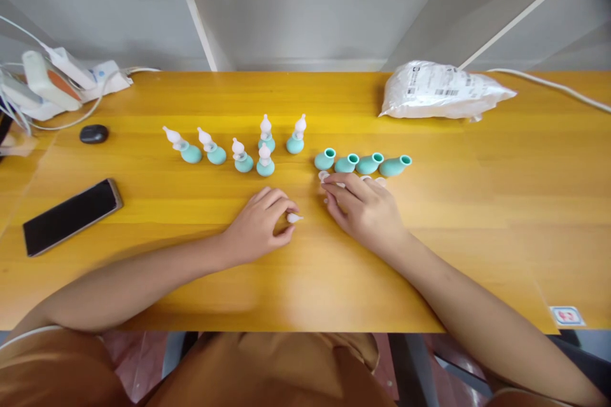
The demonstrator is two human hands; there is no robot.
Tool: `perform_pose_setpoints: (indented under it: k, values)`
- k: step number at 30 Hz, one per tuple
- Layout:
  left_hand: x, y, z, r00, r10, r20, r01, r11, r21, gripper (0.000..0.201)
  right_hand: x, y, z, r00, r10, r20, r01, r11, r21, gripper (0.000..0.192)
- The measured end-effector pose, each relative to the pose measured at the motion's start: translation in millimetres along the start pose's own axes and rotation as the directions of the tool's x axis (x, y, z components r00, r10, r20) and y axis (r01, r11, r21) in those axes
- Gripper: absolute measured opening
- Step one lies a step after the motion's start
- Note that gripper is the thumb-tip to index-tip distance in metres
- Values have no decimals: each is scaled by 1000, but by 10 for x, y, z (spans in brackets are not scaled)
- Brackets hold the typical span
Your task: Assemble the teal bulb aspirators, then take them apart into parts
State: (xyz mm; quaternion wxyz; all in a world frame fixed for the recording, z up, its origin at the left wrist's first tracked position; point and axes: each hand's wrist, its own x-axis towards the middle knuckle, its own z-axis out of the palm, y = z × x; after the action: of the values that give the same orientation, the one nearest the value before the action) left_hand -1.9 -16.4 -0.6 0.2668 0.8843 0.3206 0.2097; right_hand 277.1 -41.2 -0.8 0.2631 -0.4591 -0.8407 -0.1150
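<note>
My left hand [262,222] is curled, with a small pointed white tip [294,218] between its thumb and index finger. My right hand [365,206] is closed, its fingertips pinching a small white round piece [323,175]. Other translucent white pieces [380,182] lie just beyond that hand, partly hidden by it. Behind it, several open-necked teal bulbs [368,164] rest in a row, their necks tilted to the right. Farther left stand several teal bulbs [243,163] fitted with white pointed tops, such as one white top [238,147].
A white plastic parcel [439,90] lies at the back right, near a white cable [554,81]. On the left are a phone [71,216], a small black case [94,134] and power strips with plugs [67,79]. A sticker [567,316] marks the front right edge.
</note>
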Motion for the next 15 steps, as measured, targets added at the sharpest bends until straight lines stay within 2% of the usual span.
perform_pose_setpoints:
  k: [6, 9, 15]
  values:
    - [5, 8, -6, 1000, -2, -3, 2, 1000, -30, 21, 4, -17, -60, 1000, -29, 0, 29, 1000, 12, 22]
    - [3, 9, -9, 1000, 1, -2, -2, 999, -38, 21, 7, 8, -80, 1000, -1, -7, 1, 1000, 31, 22]
    - [5, 16, -8, 1000, 3, -13, -3, 999, -40, 19, -2, 18, -65, 997, -28, 74, 29, 1000, -10, 36]
